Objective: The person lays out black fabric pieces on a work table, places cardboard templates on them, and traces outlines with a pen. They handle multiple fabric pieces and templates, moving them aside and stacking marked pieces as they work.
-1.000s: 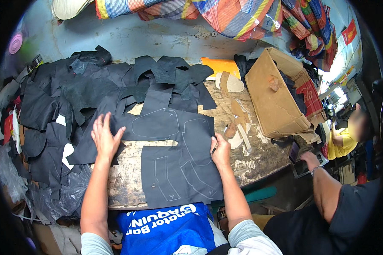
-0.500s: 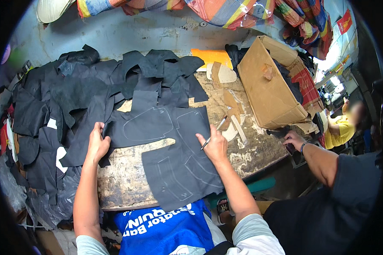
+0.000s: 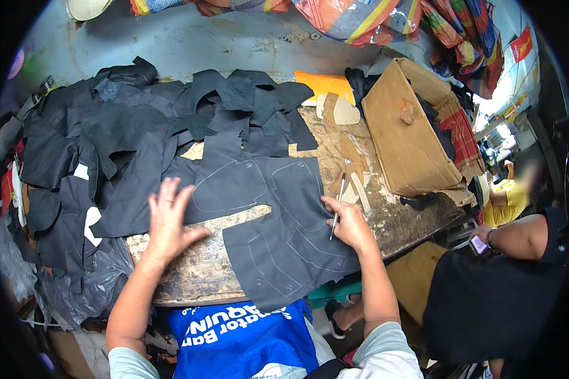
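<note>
A dark grey leather-like sheet (image 3: 269,237) lies on the worn wooden table (image 3: 189,278) in front of me. Pale outlines of several curved shapes are drawn on it, and a long notch cuts in from its left side. My left hand (image 3: 169,227) is open with fingers spread, over the sheet's left part; whether it touches is hard to tell. At the sheet's right edge, my right hand (image 3: 351,227) is closed around a slim pen (image 3: 341,191) pointing up and down between the fingers. Its fingertips rest at the sheet's edge.
Dark leather pieces (image 3: 126,136) are heaped at the left and back. Pale pattern pieces (image 3: 358,183) and an orange envelope (image 3: 325,85) lie behind my right hand. A cardboard box (image 3: 404,139) stands at the right. Beside the table, a co-worker's hand (image 3: 483,235) holds a small phone-like object.
My left hand has let go of the sheet and spread its fingers. My right hand has shifted right, turning the pen more upright. The co-worker's hand has left the table edge.
</note>
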`<act>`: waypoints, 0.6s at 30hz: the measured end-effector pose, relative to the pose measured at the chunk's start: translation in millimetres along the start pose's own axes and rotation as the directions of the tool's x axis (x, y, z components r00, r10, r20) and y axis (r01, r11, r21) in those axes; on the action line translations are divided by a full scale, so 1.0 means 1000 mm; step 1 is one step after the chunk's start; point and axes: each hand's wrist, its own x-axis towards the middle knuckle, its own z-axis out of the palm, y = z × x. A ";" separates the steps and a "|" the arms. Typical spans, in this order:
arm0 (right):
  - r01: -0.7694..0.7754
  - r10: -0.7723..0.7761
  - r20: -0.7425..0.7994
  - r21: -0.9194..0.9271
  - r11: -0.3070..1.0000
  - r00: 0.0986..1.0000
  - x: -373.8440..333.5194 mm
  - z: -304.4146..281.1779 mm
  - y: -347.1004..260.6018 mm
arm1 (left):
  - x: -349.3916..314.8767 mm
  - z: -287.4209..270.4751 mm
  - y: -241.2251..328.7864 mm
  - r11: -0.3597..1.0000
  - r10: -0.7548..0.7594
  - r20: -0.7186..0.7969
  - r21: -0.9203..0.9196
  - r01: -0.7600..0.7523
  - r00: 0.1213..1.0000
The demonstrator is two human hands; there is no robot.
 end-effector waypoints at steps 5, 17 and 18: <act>0.373 -0.402 -0.156 -0.185 0.909 0.902 -0.016 -0.037 -0.067 | 0.011 0.013 0.065 0.985 0.108 0.206 -0.155 -0.076 0.973; 0.779 -0.673 -0.488 0.023 0.627 0.556 -0.049 -0.116 -0.153 | 0.018 -0.041 0.160 0.418 0.564 -0.139 -0.802 -0.427 0.814; 0.706 -0.570 -0.545 0.058 0.706 0.615 -0.050 -0.106 -0.154 | 0.015 -0.044 0.162 0.314 0.583 -0.144 -0.868 -0.385 0.799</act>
